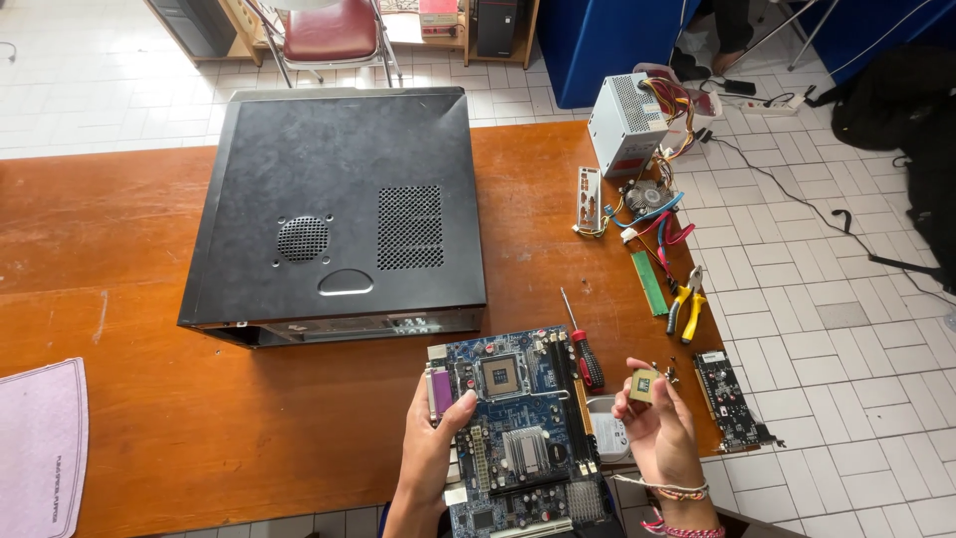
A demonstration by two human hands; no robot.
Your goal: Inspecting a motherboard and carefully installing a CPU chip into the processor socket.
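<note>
- Left hand (pixel 435 438) is gripping the blue motherboard's (pixel 518 428) left edge, fingers wrapped around it.
- Right hand (pixel 657 423) is pinching a small square processor chip (pixel 644 385) between fingertips, beside a red screwdriver (pixel 583 349).

Red-white label (pixel 629 162) on grey power supply (pixel 627 122), table's far right edge.

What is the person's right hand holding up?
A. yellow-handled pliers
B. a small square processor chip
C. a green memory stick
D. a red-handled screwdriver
B: the right hand pinches a small square processor chip in its fingertips, while the screwdriver, pliers and memory stick lie untouched on the table.
</note>
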